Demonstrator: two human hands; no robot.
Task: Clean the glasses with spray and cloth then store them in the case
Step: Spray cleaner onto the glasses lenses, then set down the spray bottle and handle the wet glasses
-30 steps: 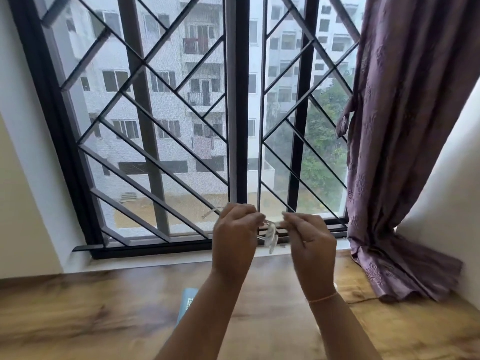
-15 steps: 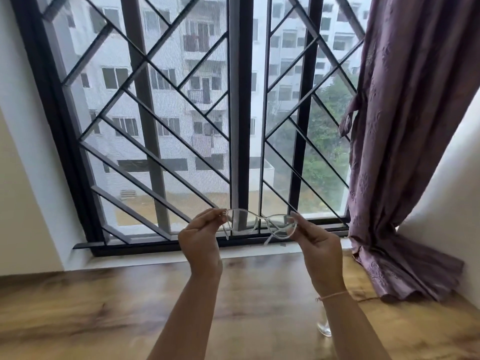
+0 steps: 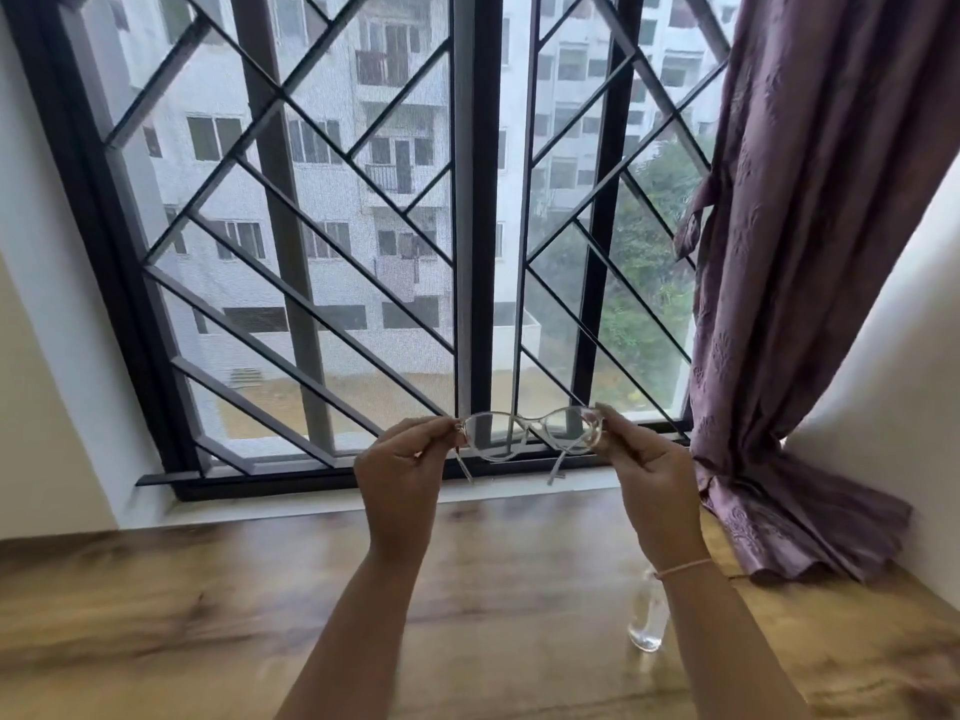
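Clear-framed glasses (image 3: 532,432), temples unfolded and hanging down, held up level between both hands before the barred window (image 3: 363,226): left hand (image 3: 400,480) pinching the left end of the frame, right hand (image 3: 655,485) pinching the right end; clear spray bottle (image 3: 647,615) on the wooden table (image 3: 156,615) below the right wrist.

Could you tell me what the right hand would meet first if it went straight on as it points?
The right hand pinches the glasses; past them, probably the window grille, though depth is unclear.
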